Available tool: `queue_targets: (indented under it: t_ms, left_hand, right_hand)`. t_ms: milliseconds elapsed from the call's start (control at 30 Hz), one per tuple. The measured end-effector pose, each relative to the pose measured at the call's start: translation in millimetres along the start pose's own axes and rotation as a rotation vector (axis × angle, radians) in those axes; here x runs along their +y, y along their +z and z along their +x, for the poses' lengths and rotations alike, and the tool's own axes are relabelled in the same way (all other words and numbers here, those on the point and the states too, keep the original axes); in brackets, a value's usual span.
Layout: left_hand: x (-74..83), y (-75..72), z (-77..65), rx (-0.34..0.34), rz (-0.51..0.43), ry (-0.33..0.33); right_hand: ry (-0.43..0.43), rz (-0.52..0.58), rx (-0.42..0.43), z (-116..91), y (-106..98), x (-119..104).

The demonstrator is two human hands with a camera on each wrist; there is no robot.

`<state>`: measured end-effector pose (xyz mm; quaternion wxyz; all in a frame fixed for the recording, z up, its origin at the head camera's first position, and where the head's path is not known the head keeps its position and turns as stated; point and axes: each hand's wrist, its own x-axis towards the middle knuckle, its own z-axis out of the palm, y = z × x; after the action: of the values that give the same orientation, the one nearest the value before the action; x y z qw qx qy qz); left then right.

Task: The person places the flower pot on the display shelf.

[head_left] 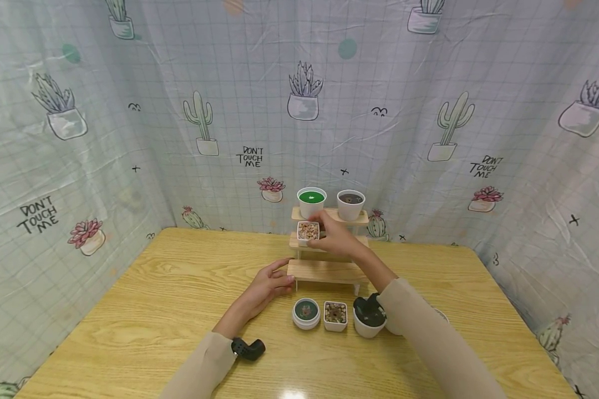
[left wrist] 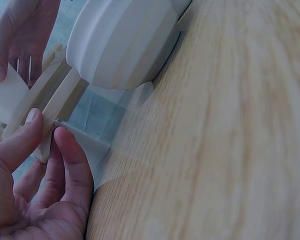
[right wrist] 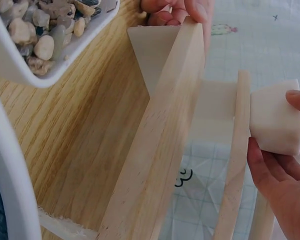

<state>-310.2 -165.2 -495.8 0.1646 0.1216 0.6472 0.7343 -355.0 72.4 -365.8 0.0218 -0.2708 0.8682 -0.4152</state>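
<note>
Between the thumb and fingers of my right hand (head_left: 336, 237) is a small square white pot (head_left: 308, 233) filled with pebbles. It is at the left end of the middle tier of a three-tier wooden plant stand (head_left: 324, 270). In the right wrist view, the base of that white pot (right wrist: 275, 122) is right at the shelf board. My left hand (head_left: 267, 287) pinches the left end of the lowest board, thumb above and fingers below, as the left wrist view shows at the board's end (left wrist: 52, 112).
The top tier bears a white pot with a green surface (head_left: 311, 202) and another with a dark surface (head_left: 351, 205). In front of the stand are a round white pot (head_left: 306, 314), a square pebble pot (head_left: 335, 316) and a dark-filled pot (head_left: 369, 317). My right sleeve partly covers another pot.
</note>
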Motion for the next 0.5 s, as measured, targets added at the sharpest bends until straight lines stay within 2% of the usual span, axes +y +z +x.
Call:
queue_targets:
  t_ms: [500]
  left_hand:
    - [0.2, 0.0, 0.9, 0.0, -0.007, -0.003]
  right_hand:
    - [-0.004, 0.026, 0.003, 0.1, 0.9, 3.3]
